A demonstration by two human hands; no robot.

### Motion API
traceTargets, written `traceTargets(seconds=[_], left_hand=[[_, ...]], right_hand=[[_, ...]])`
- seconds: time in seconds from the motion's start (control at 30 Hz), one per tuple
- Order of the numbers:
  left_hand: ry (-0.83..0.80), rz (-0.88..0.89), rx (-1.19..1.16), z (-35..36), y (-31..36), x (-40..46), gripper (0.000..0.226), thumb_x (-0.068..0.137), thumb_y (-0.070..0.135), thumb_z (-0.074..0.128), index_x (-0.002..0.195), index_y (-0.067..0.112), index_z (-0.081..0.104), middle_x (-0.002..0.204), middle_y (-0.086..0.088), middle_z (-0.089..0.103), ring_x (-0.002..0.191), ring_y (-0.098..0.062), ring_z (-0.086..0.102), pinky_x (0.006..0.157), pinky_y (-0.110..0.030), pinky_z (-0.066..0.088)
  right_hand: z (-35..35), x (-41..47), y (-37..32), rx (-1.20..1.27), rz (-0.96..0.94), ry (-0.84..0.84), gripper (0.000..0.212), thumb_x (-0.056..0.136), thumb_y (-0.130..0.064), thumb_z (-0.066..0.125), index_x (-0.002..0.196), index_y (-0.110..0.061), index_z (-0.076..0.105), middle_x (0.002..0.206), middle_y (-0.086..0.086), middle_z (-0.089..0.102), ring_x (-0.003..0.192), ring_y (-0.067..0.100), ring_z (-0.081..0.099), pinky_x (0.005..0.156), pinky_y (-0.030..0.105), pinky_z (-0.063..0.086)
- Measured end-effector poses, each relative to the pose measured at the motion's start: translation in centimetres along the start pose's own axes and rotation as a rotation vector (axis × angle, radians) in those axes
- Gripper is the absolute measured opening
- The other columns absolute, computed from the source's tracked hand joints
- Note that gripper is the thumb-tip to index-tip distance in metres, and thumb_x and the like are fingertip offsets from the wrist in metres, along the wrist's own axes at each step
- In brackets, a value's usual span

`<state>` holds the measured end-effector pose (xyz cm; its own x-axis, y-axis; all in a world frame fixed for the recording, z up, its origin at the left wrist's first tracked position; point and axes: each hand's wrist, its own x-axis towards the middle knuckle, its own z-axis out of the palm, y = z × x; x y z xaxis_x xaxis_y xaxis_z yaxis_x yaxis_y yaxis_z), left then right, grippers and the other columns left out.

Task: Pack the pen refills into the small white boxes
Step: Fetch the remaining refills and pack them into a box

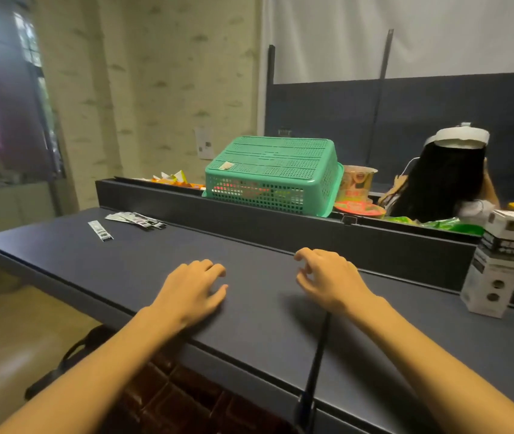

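Nearest the camera, both bare forearms reach forward over the front edge of a dark blue-grey table (118,264). The left hand (194,286) lies palm down on the tabletop with fingers loosely curled, gripping nothing. The right hand (327,277) hovers or rests just beside it, fingers bent and spread, also holding nothing. A thin dark strap or rod (320,355) runs from under the right wrist down past the table's near edge.

At the right edge of the table stands a stack of small white boxes (497,264), upright and slightly tilted, with black printed bands and round marks on their sides; the print is too blurred to read.

Farther off, toward the table's far left, lie the pen refill packets: one single flat packet (100,230), white with a black printed end, and just beyond it a fanned cluster of similar packets (136,220), overlapping each other. Their lettering is not legible. They are well apart from both hands and from the boxes.

Behind the table rises a low dark divider (249,220). Beyond it an upturned green plastic basket (271,173) sits, an instant noodle cup (357,183) just beside it on the right. Another person (447,180) with a white headset sits farther right.
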<state>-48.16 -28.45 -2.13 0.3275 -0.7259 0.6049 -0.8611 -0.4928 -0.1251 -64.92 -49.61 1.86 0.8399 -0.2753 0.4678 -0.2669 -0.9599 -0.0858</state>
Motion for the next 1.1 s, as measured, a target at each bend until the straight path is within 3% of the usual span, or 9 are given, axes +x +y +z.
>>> traceTargets(seconds=[0.33, 0.5, 0.73, 0.83, 0.9, 1.0, 1.1], left_hand=[[-0.055, -0.04, 0.002, 2.5, -16.2, 0.0, 0.042, 0.084, 0.046, 0.039, 0.101, 0.018, 0.065, 0.097, 0.0, 0.066, 0.079, -0.025, 0.065, 0.066, -0.034, 0.052], [-0.1, -0.035, -0.034, 4.4, -25.8, 0.5, 0.028, 0.09, 0.031, 0.059, 0.116, 0.018, 0.061, 0.117, 0.0, 0.061, 0.098, -0.024, 0.06, 0.081, -0.038, 0.05], [-0.131, 0.088, -0.078, 7.9, -38.5, 2.1, 0.034, 0.081, 0.016, 0.071, 0.114, 0.021, 0.062, 0.117, -0.002, 0.063, 0.098, -0.025, 0.063, 0.079, -0.035, 0.052], [-0.131, 0.154, -0.109, 9.6, -43.0, 3.2, 0.035, 0.083, 0.025, 0.071, 0.116, 0.024, 0.06, 0.121, 0.001, 0.061, 0.101, -0.023, 0.062, 0.075, -0.033, 0.05], [-0.162, 0.174, -0.124, 10.7, -45.4, 3.5, 0.036, 0.09, 0.043, 0.058, 0.123, 0.028, 0.057, 0.127, 0.003, 0.057, 0.106, -0.021, 0.06, 0.075, -0.033, 0.049], [-0.222, 0.142, -0.155, 12.0, -48.2, 4.1, 0.062, 0.086, 0.067, 0.028, 0.131, 0.032, 0.053, 0.137, 0.004, 0.05, 0.118, -0.02, 0.054, 0.086, -0.034, 0.045], [-0.237, 0.095, -0.232, 12.9, -49.8, 5.2, 0.075, 0.077, 0.076, 0.024, 0.136, 0.036, 0.046, 0.146, 0.006, 0.042, 0.127, -0.018, 0.045, 0.097, -0.032, 0.036]], right_hand=[[5.3, 10.1, -5.5, -0.059, -0.023, -0.049, 0.034, 0.095, -0.033, 0.046, 0.128, -0.025, 0.048, 0.118, -0.001, 0.06, 0.11, 0.026, 0.055, 0.079, 0.033, 0.043], [8.0, 14.2, -8.9, -0.1, 0.031, -0.069, 0.034, 0.095, -0.031, 0.047, 0.129, -0.024, 0.048, 0.118, 0.0, 0.059, 0.109, 0.026, 0.055, 0.08, 0.034, 0.045], [12.0, 19.3, -14.9, -0.113, 0.153, -0.107, 0.036, 0.096, -0.034, 0.045, 0.131, -0.026, 0.046, 0.121, -0.002, 0.058, 0.111, 0.025, 0.055, 0.078, 0.033, 0.043], [13.6, 20.6, -17.0, -0.121, 0.181, -0.115, 0.036, 0.098, -0.035, 0.044, 0.133, -0.026, 0.045, 0.122, -0.003, 0.058, 0.111, 0.023, 0.055, 0.082, 0.034, 0.045], [14.7, 21.2, -18.1, -0.135, 0.186, -0.134, 0.036, 0.098, -0.035, 0.044, 0.133, -0.026, 0.045, 0.122, -0.003, 0.057, 0.112, 0.023, 0.055, 0.081, 0.032, 0.044], [16.1, 22.1, -19.3, -0.141, 0.222, -0.133, 0.035, 0.097, -0.036, 0.045, 0.131, -0.026, 0.047, 0.123, -0.003, 0.058, 0.113, 0.023, 0.055, 0.082, 0.032, 0.043], [17.2, 22.5, -20.1, -0.144, 0.261, -0.138, 0.035, 0.096, -0.036, 0.046, 0.13, -0.027, 0.048, 0.121, -0.004, 0.059, 0.112, 0.022, 0.055, 0.082, 0.032, 0.044]])
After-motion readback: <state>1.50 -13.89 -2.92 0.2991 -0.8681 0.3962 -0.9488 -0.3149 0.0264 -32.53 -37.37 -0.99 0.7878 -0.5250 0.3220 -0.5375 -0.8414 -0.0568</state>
